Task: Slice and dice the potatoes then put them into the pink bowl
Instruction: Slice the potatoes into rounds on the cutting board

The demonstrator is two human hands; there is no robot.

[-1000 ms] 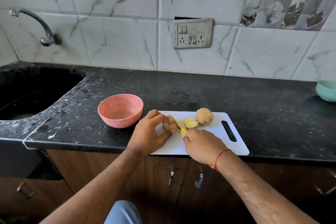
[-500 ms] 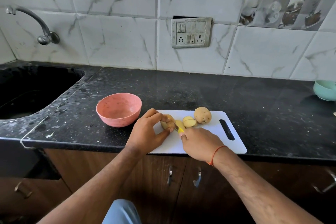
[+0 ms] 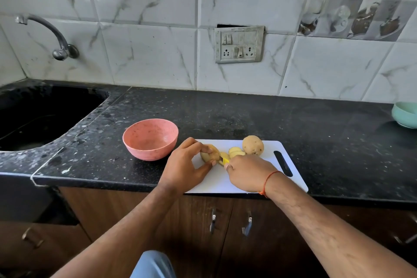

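I can read no text, label or number anywhere (the switch plate (image 3: 239, 44) shows no legible marks).

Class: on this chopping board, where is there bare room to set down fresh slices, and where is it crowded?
Free: the white chopping board between the whole potato and the handle slot. Crowded: its left part, where the left hand, the cut potato, the slices and the right hand meet.

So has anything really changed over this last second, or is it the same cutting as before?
Hardly anything. The left hand still pinches the cut potato, and the right hand still grips the yellow-handled knife at its cut end. The slices, whole potato, pink bowl and cutting board stayed put.
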